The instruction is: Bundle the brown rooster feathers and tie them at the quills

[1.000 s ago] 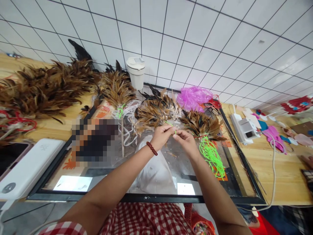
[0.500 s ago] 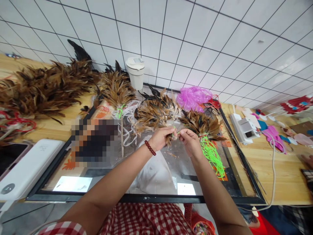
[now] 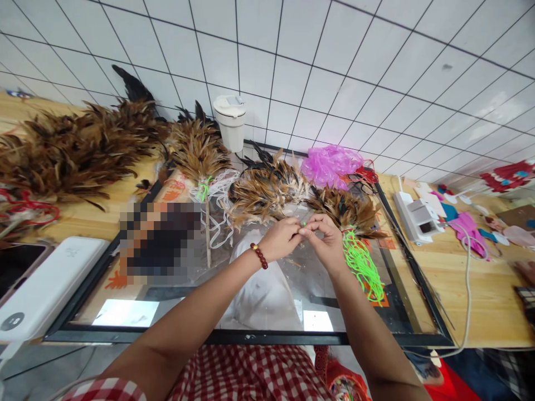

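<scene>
My left hand (image 3: 283,237) and my right hand (image 3: 325,238) meet fingertip to fingertip above a glass-topped black frame (image 3: 217,336). Both pinch a short piece of neon green cord (image 3: 304,224) between them; a small feather tuft may be hidden inside the fingers. A red bead bracelet (image 3: 259,255) sits on my left wrist. Brown feather bundles (image 3: 267,189) lie just beyond my hands. A tangle of green cord (image 3: 364,267) lies to the right of my right hand.
A large heap of brown feathers (image 3: 79,150) covers the left of the wooden table. A white lidded cup (image 3: 230,122) stands at the wall, a pink plastic bag (image 3: 330,166) beside it. A white power bank (image 3: 45,289) lies left; a power strip (image 3: 413,218) and paper scraps lie right.
My hands have come closer together and shifted a little up and right; the green cord between them is now shorter and mostly hidden in the fingertips.
</scene>
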The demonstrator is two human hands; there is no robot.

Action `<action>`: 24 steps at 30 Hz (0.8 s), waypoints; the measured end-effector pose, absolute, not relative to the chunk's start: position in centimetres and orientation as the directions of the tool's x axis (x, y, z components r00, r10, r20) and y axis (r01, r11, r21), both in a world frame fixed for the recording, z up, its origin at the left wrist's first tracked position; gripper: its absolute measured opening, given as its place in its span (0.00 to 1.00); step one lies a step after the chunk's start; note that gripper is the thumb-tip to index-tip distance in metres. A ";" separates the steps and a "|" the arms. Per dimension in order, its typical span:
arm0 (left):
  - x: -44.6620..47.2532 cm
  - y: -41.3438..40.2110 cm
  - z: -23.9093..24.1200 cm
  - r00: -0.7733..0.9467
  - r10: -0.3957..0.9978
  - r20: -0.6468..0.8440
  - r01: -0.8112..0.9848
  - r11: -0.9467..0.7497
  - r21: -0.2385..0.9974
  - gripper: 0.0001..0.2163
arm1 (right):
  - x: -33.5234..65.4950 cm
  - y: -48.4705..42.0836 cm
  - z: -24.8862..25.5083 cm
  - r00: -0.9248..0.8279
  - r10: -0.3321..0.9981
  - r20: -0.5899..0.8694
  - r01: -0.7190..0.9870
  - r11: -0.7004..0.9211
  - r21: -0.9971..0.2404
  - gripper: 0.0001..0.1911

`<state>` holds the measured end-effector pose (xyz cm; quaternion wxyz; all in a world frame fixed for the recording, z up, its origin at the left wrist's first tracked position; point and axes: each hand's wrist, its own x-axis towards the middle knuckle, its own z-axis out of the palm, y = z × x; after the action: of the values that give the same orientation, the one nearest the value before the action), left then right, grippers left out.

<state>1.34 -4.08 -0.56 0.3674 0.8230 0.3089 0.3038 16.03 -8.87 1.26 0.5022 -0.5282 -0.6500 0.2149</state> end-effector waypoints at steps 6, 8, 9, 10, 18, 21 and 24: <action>1.2 -4.3 -0.5 0.588 0.730 0.349 0.299 -0.597 0.745 0.14 | 16.4 -8.4 0.2 0.159 0.934 0.319 0.321 0.257 -0.912 0.09; 1.2 -4.3 -0.5 0.580 0.727 0.367 0.260 -0.592 0.762 0.15 | 16.6 -8.1 -0.2 0.120 0.973 0.196 0.200 0.169 -0.965 0.13; 1.2 -4.2 -0.5 0.575 0.729 0.372 0.246 -0.587 0.771 0.15 | 16.7 -8.1 -0.3 0.093 0.984 0.153 0.152 0.138 -0.979 0.12; 1.3 -4.2 -0.6 0.567 0.735 0.372 0.235 -0.577 0.782 0.15 | 16.7 -8.0 -0.4 0.081 0.988 0.135 0.120 0.125 -0.985 0.10; 1.4 -3.6 -0.8 0.368 0.895 0.251 -0.080 -0.239 0.968 0.09 | 16.3 -8.4 0.1 0.153 0.936 0.317 0.224 0.279 -0.934 0.05; 1.3 -3.5 -0.6 0.320 0.920 0.224 -0.132 -0.191 0.973 0.05 | 16.1 -8.5 0.3 0.145 0.928 0.342 0.273 0.295 -0.916 0.04; 1.3 -3.4 -0.6 0.321 0.917 0.237 -0.108 -0.213 0.971 0.05 | 16.0 -8.6 0.2 0.135 0.946 0.296 0.318 0.241 -0.917 0.11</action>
<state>1.25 -3.42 -0.57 0.5336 0.6129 0.3299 0.4804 16.05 -8.59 0.24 0.5262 -0.5391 -0.5863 0.2980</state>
